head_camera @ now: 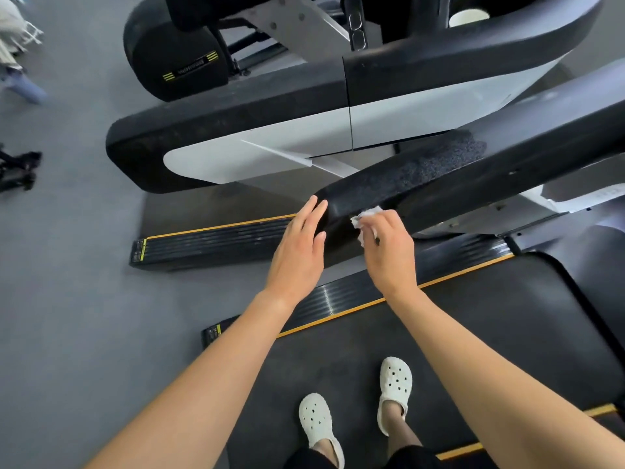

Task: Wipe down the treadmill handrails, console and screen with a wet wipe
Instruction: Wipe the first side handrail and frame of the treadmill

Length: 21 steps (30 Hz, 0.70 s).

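Observation:
The black left handrail [406, 177] of the treadmill runs from the centre up to the right, its top surface speckled. My right hand [389, 248] pinches a crumpled white wet wipe [365, 218] against the rounded near end of that rail. Beside it, my left hand [301, 245] has straight fingers resting flat on the tip of the same rail end. The console and screen are out of view.
I stand in white clogs [394, 390] on the treadmill belt [473, 333], edged by a yellow-striped side step [338, 299]. A second treadmill's black-and-white handrail [270, 130] lies just beyond, with grey floor [67, 265] to the left.

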Tool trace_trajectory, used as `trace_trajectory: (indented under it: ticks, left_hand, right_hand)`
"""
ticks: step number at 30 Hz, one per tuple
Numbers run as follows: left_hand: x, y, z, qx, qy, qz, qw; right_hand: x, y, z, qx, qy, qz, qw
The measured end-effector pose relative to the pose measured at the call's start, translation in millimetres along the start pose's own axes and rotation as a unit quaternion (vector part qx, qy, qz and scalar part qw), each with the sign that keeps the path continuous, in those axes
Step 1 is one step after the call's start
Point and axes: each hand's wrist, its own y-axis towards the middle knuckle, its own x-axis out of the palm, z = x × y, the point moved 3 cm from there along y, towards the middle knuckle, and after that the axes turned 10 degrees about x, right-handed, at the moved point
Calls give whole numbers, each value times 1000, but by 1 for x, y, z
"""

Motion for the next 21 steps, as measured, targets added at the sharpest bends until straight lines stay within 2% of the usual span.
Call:
trace_trajectory:
  ticks: [3, 5, 7, 11, 13, 18, 21]
  left_hand:
    - [-3, -6, -12, 3, -7, -8, 1000]
    - [-2, -12, -20, 7, -16, -9, 1000]
    - [0, -16, -29, 12, -29, -13, 999]
    - [0, -19, -44, 32, -43, -25, 998]
    - [1, -20, -49, 43, -54, -31, 997]
    - [-3, -20, -54, 53, -86, -51, 994]
    - [-5, -20, -57, 58, -95, -63, 992]
  right_hand:
    - [-5, 4, -10, 33, 48, 84, 995]
    - [2, 1, -15, 40, 50, 103, 993]
    - [18, -8, -17, 28, 44, 90, 995]
    - [65, -34, -12, 37, 2, 0, 999]
    - [74, -40, -12, 40, -13, -21, 999]
    - [49, -24, -31, 35, 33, 76, 996]
    - [50, -22, -39, 47, 27, 98, 994]
